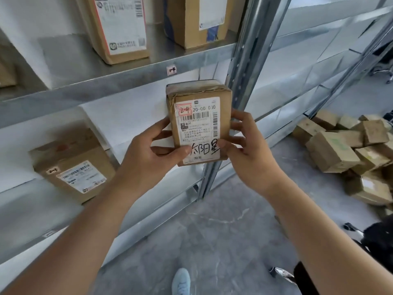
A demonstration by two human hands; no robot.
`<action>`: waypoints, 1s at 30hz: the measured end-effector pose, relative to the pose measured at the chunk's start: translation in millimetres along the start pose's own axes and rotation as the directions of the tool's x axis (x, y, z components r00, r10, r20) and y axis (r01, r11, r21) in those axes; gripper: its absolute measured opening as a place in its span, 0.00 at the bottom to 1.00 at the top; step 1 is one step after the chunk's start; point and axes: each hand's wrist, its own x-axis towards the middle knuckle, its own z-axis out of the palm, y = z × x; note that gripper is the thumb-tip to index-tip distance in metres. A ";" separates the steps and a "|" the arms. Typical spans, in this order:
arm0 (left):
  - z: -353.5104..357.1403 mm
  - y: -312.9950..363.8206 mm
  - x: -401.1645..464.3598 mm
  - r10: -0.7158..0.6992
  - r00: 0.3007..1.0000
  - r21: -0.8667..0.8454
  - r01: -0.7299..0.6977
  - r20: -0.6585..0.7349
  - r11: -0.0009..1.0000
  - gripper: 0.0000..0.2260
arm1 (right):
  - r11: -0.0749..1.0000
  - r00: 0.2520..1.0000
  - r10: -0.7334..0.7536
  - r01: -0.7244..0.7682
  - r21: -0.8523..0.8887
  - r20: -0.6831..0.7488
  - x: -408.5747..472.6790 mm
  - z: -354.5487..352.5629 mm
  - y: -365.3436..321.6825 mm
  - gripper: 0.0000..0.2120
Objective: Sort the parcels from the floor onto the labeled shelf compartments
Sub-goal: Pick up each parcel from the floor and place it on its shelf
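At lower left of the frame, a labelled box sits on a metal shelf. At centre I hold a small parcel upright, my left hand and right hand each pinching a side, thumbs on its label. At right, boxes lie heaped on the floor.

Both bare forearms reach forward and up, the left hand and right hand raised side by side at chest height, fingers curled and thumbs pressed forward in a pinching grip, palms turned towards each other
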 end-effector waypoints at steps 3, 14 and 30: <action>8.5 -8.3 15.3 -0.056 0.998 -0.016 0.056 -0.006 0.998 0.30 | 0.998 0.998 0.041 -0.043 0.035 0.053 18.2 -10.3 17.6 0.23; 58.9 -40.7 14.3 -0.244 0.931 0.000 0.254 -0.271 0.967 0.33 | 0.996 0.918 0.039 -0.004 -0.090 0.395 83.5 -7.8 98.9 0.25; 83.0 -174.0 17.5 -0.342 0.849 0.027 0.385 -0.404 0.923 0.37 | 0.980 0.848 0.064 0.047 -0.195 0.526 108.5 72.9 208.3 0.26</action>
